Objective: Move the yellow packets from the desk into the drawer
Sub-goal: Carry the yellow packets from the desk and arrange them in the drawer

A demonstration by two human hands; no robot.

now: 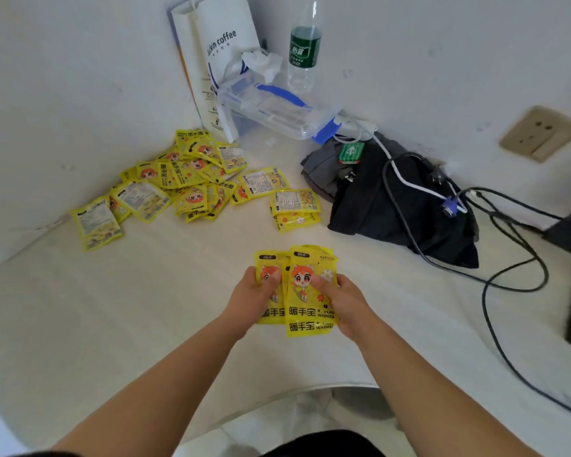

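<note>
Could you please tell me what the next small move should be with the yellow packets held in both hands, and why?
Probably slide the fanned yellow hand-warmer packets together into one stack, so one hand can carry them. The left hand and right hand both pinch them above the white desk, and the drawer is not in view; many loose yellow packets lie piled on it.

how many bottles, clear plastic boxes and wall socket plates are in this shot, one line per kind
clear plastic bottle with green label: 1
clear plastic box with blue clips: 1
beige wall socket plate: 1
total: 3
</note>
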